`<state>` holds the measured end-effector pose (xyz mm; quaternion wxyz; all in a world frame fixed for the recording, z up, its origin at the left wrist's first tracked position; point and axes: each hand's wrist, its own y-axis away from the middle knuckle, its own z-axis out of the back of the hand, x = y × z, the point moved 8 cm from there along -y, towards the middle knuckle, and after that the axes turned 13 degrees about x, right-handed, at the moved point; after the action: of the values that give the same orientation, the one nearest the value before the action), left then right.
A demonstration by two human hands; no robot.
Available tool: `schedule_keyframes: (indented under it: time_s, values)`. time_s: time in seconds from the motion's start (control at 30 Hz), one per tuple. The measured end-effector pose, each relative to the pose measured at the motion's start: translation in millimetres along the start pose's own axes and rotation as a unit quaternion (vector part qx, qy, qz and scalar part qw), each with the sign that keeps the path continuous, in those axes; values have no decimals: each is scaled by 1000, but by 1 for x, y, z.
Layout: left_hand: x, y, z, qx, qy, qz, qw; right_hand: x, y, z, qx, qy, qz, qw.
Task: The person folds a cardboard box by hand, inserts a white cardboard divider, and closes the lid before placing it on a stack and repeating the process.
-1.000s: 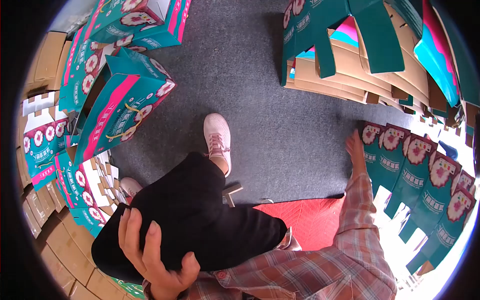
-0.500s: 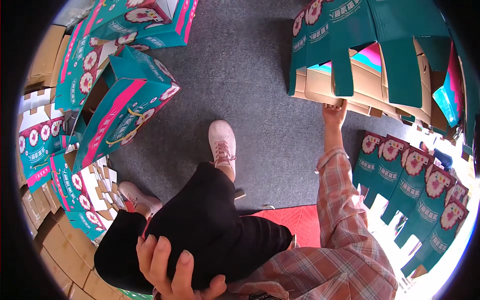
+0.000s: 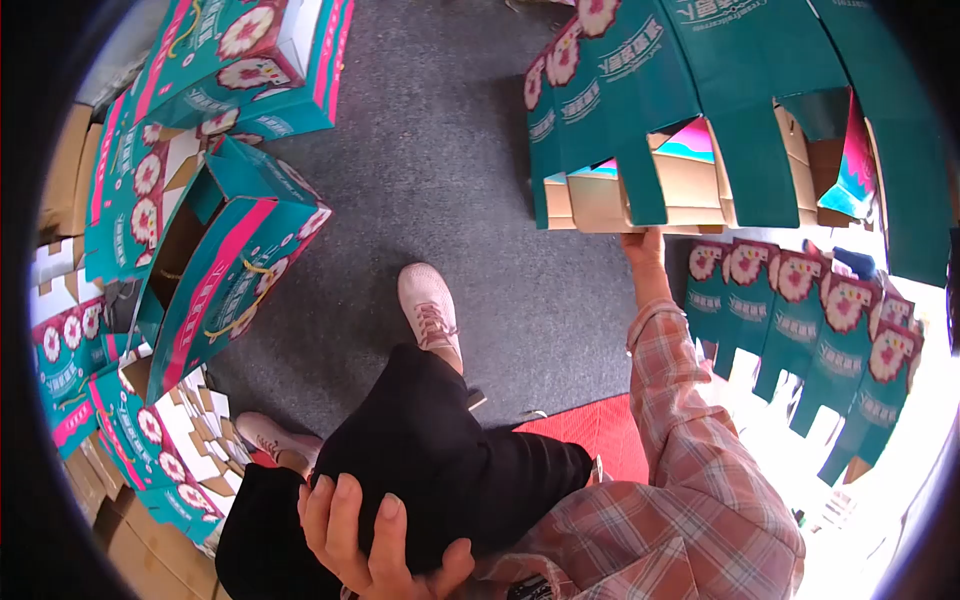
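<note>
My right hand (image 3: 645,252) is at the lower edge of a teal gift carton (image 3: 640,110) in the upper right, its fingers mostly hidden behind the edge. That carton stands in a row with others, their long flaps hanging over brown inner cardboard, with slots between. Near my knee, my left hand (image 3: 385,535) is empty, fingers loosely curled and apart. A teal carton with a pink stripe and yellow rope handle (image 3: 235,300) lies tilted with its top gaping at the left, out of reach of both hands.
More printed teal cartons (image 3: 225,85) are stacked at the upper left, above plain brown boxes (image 3: 150,550) at the lower left. Several folded teal cartons (image 3: 790,310) line the right side. Grey carpet (image 3: 450,130) runs between, with a red mat (image 3: 600,435) by my legs.
The view has shifted, and the right-hand cartons now appear further left and lower. My right hand has gone further behind the carton's edge, hiding more fingers. The left hand keeps its curled pose.
</note>
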<state>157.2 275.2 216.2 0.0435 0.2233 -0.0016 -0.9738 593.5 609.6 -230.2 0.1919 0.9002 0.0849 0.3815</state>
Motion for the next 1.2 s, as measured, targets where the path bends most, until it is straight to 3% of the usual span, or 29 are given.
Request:
schedule_keyframes:
  time_s: [0.1, 0.17, 0.27, 0.33, 0.6, 0.87, 1.2]
  values:
    - [8, 4, 2, -5, 11, 5, 1000, -3, 42, 22, 4, 44, -20, 999]
    - [13, 6, 4, -17, 16, 5, 1000, -10, 94, -22, -41, -7, 13, 999]
    - [24, 15, 3, -9, 14, 15, 1000, -22, 147, -21, -63, -31, 12, 997]
    - [29, 19, -1, 10, 10, 19, 1000, -29, 180, -6, -78, -42, 9, 996]
    - [22, 37, 6, -52, 25, -10, 998, -31, 279, 71, -139, -76, 13, 987]
    - [-9, 58, 9, -96, -20, -32, 995, -31, 333, 150, -194, -118, 16, 974]
    - [-29, 39, -10, -108, -70, -25, 991, -28, 333, 228, -252, -148, 12, 956]
